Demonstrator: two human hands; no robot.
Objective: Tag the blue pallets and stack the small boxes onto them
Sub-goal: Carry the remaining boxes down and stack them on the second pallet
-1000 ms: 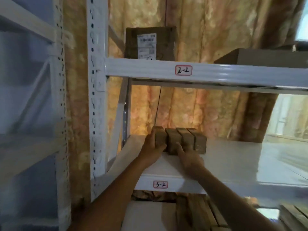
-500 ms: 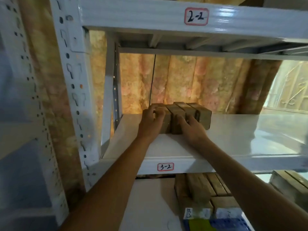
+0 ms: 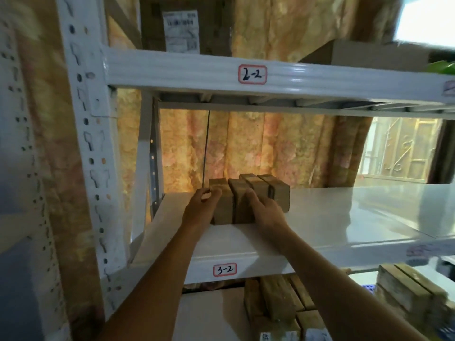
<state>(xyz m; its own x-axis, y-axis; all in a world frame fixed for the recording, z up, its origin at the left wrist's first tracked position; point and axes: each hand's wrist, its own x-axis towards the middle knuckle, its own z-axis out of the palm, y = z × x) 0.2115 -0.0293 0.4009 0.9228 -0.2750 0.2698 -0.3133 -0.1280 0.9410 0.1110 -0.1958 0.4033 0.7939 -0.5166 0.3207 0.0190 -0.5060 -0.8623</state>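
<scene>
Several small brown boxes (image 3: 275,195) stand side by side on the white shelf (image 3: 320,217) labelled 3-2. My left hand (image 3: 199,210) clasps the left side of the leftmost box (image 3: 222,207). My right hand (image 3: 264,210) presses on the right side of the second box (image 3: 240,205), so the front two boxes sit squeezed between my hands, forward of the other two. More small boxes (image 3: 278,299) lie stacked below the shelf. A sliver of a blue pallet (image 3: 369,289) shows at the lower right.
A white perforated upright (image 3: 83,134) frames the rack on the left. The upper beam (image 3: 251,75) labelled 2-2 carries a large labelled carton (image 3: 184,28). A patterned curtain hangs behind. Another box stack (image 3: 406,289) sits at lower right.
The view tilted down and back up. The two front boxes have slid forward between my hands, away from the other two.
</scene>
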